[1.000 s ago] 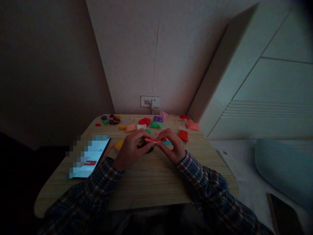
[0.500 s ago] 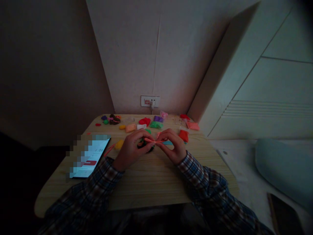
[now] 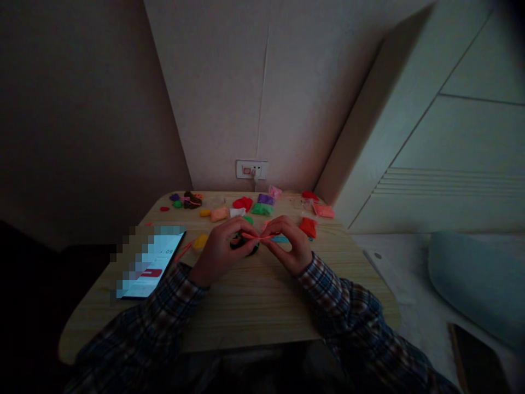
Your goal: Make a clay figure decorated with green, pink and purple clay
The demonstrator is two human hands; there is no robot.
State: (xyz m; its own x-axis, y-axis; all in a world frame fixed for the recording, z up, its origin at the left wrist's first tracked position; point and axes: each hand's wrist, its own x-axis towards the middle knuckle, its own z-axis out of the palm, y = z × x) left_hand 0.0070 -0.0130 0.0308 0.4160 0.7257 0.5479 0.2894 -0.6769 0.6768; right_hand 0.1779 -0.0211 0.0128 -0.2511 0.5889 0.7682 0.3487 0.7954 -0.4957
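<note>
Above the middle of the wooden table, a thin strip of pinkish-orange modelling clay point(image 3: 266, 237) is stretched between my two hands. My left hand point(image 3: 223, 243) pinches its left end between thumb and fingers. The right end sits in a pinch of my right hand point(image 3: 290, 243); the fingertips of both hands almost meet. Behind and below them lie a dark, round item point(image 3: 251, 249), partly hidden by my left fingers, and a blue strip point(image 3: 281, 239). A yellow lump of clay point(image 3: 200, 242) rests left of my left hand.
The wooden table point(image 3: 246, 323) carries a lit tablet point(image 3: 153, 262) at left. Several clay packets lie along the back, among them a green one point(image 3: 262, 209), a purple one point(image 3: 266, 199) and an orange-red one point(image 3: 307, 226). A wall socket point(image 3: 251, 169) is behind.
Both hands stay nearly still, pinching the clay strip. Only slight finger movement shows around it.
</note>
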